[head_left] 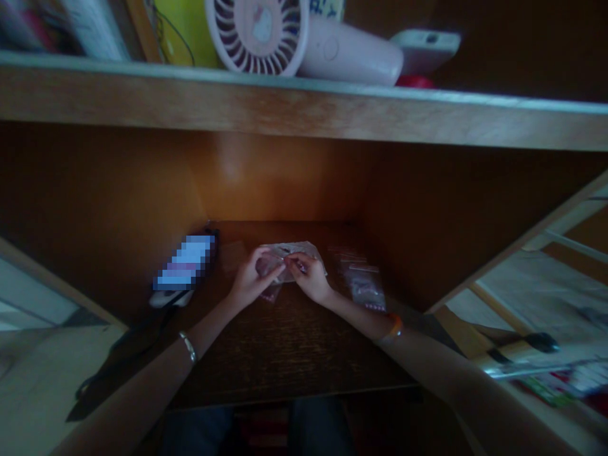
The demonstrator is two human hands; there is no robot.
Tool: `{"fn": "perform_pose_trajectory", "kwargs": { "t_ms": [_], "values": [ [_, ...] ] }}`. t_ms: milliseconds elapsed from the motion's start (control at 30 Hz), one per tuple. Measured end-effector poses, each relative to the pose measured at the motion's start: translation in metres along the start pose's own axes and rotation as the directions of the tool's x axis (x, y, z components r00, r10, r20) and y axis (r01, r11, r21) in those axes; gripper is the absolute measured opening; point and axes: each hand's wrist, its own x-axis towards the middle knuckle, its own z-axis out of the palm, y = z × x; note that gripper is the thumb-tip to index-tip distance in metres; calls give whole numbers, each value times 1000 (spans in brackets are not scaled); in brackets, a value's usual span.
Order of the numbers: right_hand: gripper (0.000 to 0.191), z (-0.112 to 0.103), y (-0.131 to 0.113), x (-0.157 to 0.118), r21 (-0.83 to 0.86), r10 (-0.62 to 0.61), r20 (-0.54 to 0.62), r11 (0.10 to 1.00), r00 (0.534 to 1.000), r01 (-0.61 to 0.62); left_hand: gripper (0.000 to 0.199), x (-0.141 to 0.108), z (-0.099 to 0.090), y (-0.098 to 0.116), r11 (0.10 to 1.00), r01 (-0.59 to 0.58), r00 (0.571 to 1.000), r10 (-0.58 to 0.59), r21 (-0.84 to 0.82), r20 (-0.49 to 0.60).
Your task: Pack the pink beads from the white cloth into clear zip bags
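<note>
Fingers of the left hand (249, 278) and right hand (311, 278) are bent and drawn together at the centre of the frame, thumbs and forefingers nearly meeting; whether they grip anything cannot be told at this size. One pale sheet (295, 247), paper or plastic, lies just behind and beneath them on the desk (285, 354), partly covered by the hands. One small bag (272, 292) shows below the left hand; right of centre lie clear bags (365, 285) with pink contents, their overlap preventing a sure count. Two bracelets appear: one silvery (188, 346), one orange (395, 326). One phone (185, 263), left of centre, has a pixelated, unreadable screen. On the shelf (285, 104), upper centre, rests one pink fan (351, 54) bearing a white cat figure, its top cut off. Characters on a card (327, 7) behind it are cropped and illegible. One pale device (425, 47) lies at upper right, partly hidden.
</note>
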Motion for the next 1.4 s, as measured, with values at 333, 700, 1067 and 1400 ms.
{"fn": "perform_pose_trajectory", "kwargs": {
  "t_ms": [333, 700, 1067, 1400],
  "values": [
    [23, 2, 23, 4, 201, 84, -4, 976, 996, -82, 25, 6, -5, -8, 953, 163, 983, -179, -258, -43],
    [19, 3, 17, 6, 258, 139, -54, 958, 989, -120, 31, 5, -3, -2, 903, 252, 967, -251, -348, 47],
    [17, -2, 9, 6, 187, 102, -72, 979, 992, -87, 37, 8, -1, -17, 920, 273, 960, -279, -282, 17],
    [16, 0, 13, 6, 225, 73, -105, 973, 992, -48, 36, 8, -4, -11, 951, 208, 977, -212, -229, 7]
  ]
}}
